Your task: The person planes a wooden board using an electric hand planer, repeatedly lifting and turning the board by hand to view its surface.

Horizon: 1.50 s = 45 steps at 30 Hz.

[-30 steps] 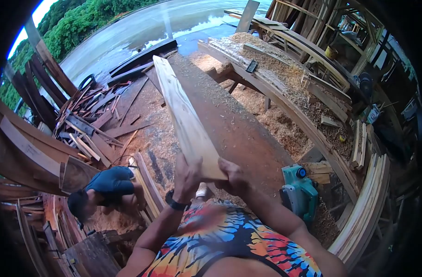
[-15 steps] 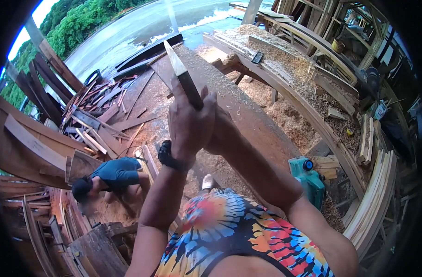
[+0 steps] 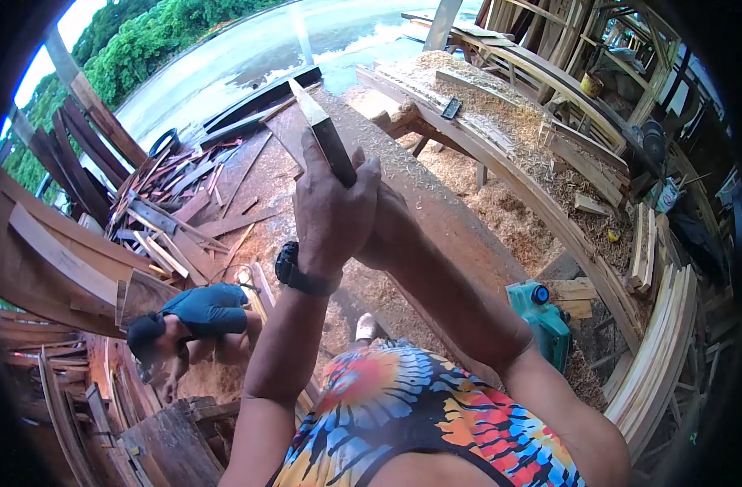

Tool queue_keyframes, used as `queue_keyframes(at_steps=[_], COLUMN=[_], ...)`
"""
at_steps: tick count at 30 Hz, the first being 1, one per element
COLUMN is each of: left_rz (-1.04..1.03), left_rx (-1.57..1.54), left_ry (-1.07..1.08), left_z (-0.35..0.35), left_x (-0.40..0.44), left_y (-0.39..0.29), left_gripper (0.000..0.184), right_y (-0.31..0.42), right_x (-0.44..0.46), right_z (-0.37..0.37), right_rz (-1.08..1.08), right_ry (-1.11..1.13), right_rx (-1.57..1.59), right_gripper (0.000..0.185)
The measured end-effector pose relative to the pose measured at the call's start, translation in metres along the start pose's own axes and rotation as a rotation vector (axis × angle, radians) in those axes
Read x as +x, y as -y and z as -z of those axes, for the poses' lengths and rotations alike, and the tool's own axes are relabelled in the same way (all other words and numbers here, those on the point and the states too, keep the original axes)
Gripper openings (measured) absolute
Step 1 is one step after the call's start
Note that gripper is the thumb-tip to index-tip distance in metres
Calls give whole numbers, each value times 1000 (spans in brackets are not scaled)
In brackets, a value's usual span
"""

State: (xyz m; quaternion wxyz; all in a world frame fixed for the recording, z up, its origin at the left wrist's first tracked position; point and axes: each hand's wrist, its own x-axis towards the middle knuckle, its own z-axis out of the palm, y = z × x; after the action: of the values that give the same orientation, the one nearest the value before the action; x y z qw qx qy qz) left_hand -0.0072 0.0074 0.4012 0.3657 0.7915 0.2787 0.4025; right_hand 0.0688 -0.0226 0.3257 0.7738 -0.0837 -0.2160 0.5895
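A narrow piece of wood [image 3: 332, 150] points up and away from me, dark along its side, with a pale, tapered far end. My left hand [image 3: 332, 213], with a black watch on the wrist, is closed around its near end. My right hand [image 3: 390, 226] is pressed up against the left and closed at the same near end; most of its fingers are hidden behind the left hand. Beneath both hands lies a long, wide board [image 3: 444, 207] strewn with shavings.
A co-worker [image 3: 204, 312] bends low at the left. Scrap wood [image 3: 172, 219] is heaped beyond them. To the right stand a green machine [image 3: 540, 325], a long beam [image 3: 509, 170] covered in shavings and a stack of pale planks [image 3: 655, 357]. A phone-like dark object [image 3: 451, 107] lies on the beam.
My hands and the piece of wood stay almost in place, with only a slight shift. The co-worker's arm now reaches lower toward the ground.
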Motion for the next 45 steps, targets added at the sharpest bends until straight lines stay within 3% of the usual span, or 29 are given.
queue_keyframes(at_steps=[9,12,17,19,21,25,26,28,31,33,37,38,39,45], left_rz=[-19,5,-8,-5,-11,-135,-26,235,455,533,479,478,445,385], left_rx=[-22,-43,-41,-58,-40,-360,-508,-788,-1057,-1205,-1340,-1461,-1462,-1540], left_ry=[4,15,6,26,33,48,139,271,373,322,255,230,265,216], left_z=[1,2,3,4,3,-1,6,21,33,34,26,24,26,21], left_x=[1,1,2,2,2,-4,-8,-16,-37,-48,-46,-43,-39,-30], left_y=[1,2,0,0,1,13,24,46,58,52,56,57,61,24], left_gripper=[51,51,52,54,56,59,60,62,61,58,62,51,54,59], right_y=[-1,1,2,5,5,17,19,12,27,36,52,59,65,83], right_x=[-5,-4,-6,-8,-9,-35,-40,-45,-58,-54,-35,-32,-29,-17], right_z=[-6,-7,1,-11,-28,-5,0,-36,-36,-41,-59,-70,-75,-68], right_rz=[46,3,467,369,-19,-155,-191,-183,-166,-154,-127,-144,-164,-150], right_ry=[-42,-35,127,31,-157,-110,-90,-550,-423,-403,-383,-372,-362,-340], right_rx=[-149,-55,-1084,-913,-33,-30,-34,-321,-540,-622,-836,-911,-984,-969], right_gripper=[53,53,52,51,51,46,45,36,36,32,34,35,37,46])
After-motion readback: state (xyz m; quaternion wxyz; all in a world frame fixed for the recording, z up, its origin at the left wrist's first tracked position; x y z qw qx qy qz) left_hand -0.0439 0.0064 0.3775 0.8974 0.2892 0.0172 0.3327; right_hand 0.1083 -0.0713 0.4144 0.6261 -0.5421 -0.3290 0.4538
